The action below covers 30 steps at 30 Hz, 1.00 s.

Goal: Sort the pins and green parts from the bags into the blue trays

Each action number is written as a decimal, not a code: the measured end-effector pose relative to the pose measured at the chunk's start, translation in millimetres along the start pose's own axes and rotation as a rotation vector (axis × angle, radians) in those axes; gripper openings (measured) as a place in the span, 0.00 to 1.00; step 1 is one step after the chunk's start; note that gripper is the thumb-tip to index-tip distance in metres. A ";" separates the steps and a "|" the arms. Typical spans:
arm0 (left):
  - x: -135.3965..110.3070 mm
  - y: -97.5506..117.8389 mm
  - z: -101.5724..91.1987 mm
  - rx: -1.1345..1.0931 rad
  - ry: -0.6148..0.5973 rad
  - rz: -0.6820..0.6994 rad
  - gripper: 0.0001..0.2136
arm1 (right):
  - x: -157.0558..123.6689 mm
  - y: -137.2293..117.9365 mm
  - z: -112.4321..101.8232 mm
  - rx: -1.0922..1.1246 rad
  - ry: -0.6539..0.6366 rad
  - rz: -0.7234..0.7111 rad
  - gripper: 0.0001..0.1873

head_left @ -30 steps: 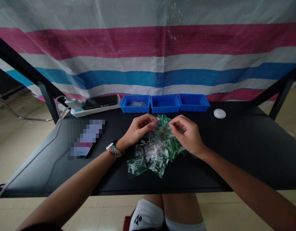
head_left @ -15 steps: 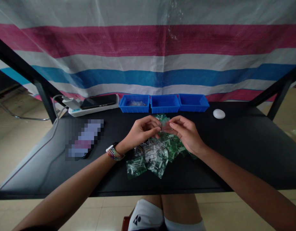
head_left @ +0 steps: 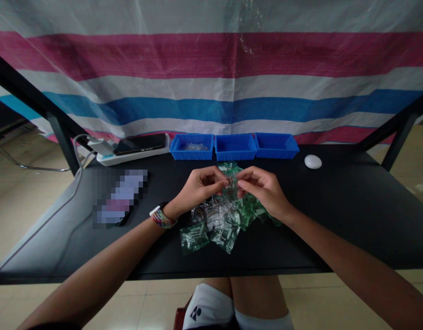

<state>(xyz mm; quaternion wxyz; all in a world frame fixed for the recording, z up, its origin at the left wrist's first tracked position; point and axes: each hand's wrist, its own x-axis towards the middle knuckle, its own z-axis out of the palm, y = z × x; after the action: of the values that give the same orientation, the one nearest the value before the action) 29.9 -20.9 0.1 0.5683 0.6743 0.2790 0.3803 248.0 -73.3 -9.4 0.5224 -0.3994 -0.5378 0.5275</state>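
Above the middle of the table, my left hand (head_left: 206, 184) and my right hand (head_left: 261, 188) face each other, fingertips pinched. Stretched between them is a small clear plastic bag (head_left: 234, 181), its left edge in my left fingers and its right edge in my right. Some small dark or metallic bits show near the left fingertips; what they are I cannot make out. Beneath both hands lies a heap of small clear and green plastic bags (head_left: 220, 217) with slim light and metallic pieces inside. One green bag (head_left: 194, 238) rests at the heap's near left.
Behind the heap stand a left blue bin (head_left: 192, 155) with clear bags inside, a middle blue bin (head_left: 235, 155) and a right blue bin (head_left: 277, 152). A white mouse (head_left: 313, 162) sits right. At left are a power strip (head_left: 129, 158), a dark phone (head_left: 141, 144) and a blurred-out phone (head_left: 124, 197).
My right fingertips have shifted slightly and come a little lower around the bag's edge. My left hand is nearly where it was; the heap and bins look the same.
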 end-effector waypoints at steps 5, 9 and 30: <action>-2.5 1.1 -4.2 0.083 -0.017 0.005 0.19 | -0.2 -0.7 0.7 -0.012 -0.050 0.017 0.13; -2.3 0.3 -6.7 0.123 -0.027 -0.012 0.27 | 0.0 -0.2 2.1 -0.051 0.023 -0.054 0.10; -0.7 4.6 1.7 -0.008 -0.030 -0.051 0.17 | -3.1 1.2 -1.2 -0.228 0.116 -0.211 0.21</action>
<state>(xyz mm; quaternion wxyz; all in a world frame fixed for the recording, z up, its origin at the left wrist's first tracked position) 30.6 -23.3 4.3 0.5848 0.6701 0.2860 0.3566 249.5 -76.0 -11.1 0.5564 -0.4270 -0.6021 0.3815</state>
